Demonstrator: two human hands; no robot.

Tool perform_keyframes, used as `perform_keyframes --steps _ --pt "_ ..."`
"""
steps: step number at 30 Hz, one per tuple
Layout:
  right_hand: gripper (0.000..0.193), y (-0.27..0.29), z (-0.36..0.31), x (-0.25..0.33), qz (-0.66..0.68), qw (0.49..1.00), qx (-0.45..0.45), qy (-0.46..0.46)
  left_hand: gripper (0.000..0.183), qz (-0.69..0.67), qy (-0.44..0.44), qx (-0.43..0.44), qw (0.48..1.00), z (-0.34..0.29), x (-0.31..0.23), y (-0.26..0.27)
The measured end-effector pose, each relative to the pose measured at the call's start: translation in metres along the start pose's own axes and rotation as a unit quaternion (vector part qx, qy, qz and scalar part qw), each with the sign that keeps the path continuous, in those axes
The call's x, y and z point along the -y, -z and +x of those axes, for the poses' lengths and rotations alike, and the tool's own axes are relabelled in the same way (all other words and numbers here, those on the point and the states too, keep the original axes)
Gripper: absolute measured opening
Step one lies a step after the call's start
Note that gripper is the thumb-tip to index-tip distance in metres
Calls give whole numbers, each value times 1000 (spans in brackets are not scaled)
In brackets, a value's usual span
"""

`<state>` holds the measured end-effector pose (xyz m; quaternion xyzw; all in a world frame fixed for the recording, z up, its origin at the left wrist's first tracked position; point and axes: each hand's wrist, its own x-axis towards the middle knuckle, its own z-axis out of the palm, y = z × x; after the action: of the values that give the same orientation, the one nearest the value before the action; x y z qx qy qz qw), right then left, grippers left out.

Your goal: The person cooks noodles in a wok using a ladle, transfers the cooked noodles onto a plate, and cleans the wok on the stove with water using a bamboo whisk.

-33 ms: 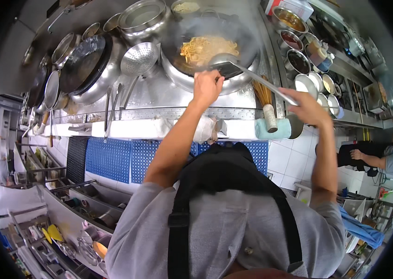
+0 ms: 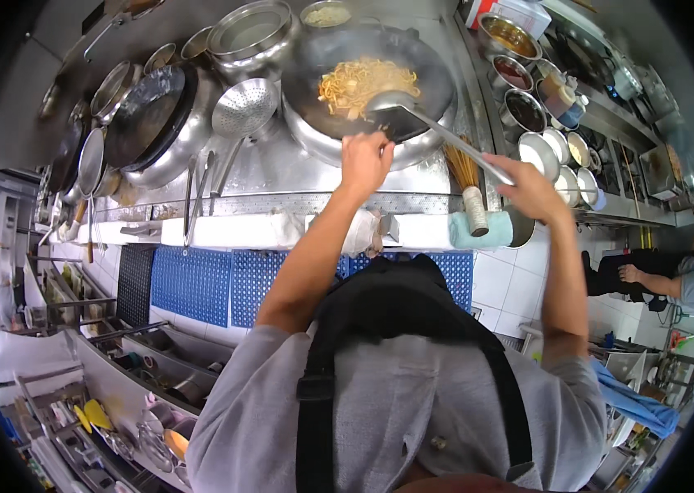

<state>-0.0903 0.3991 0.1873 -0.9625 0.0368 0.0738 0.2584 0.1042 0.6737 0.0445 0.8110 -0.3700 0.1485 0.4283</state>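
A steel counter point(image 2: 281, 174) surrounds the wok point(image 2: 431, 74); blue mats point(image 2: 191, 283) lie in front of it. Left hand point(image 2: 366, 166) clasps its near rim, right hand point(image 2: 533, 191) a ladle point(image 2: 437, 129).

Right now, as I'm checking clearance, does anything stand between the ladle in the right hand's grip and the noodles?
Nothing visible does: the right hand's grip holds the ladle, its bowl at the edge of the noodles in the wok.
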Motion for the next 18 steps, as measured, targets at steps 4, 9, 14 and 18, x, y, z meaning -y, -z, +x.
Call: perform_keyframes --steps 4,9,14,18 --pt "71 -13 -3 7 31 997 -54 -53 14 7 21 9 1000 -52 -35 18" --pt "66 61 -42 5 -14 997 -4 -75 12 10 -8 -17 1000 -6 -12 26" --pt "65 24 26 -16 53 988 -64 -132 15 7 16 13 1000 12 52 -18" --pt "68 -129 98 -66 -31 940 -337 42 15 -13 25 49 998 22 43 -28"
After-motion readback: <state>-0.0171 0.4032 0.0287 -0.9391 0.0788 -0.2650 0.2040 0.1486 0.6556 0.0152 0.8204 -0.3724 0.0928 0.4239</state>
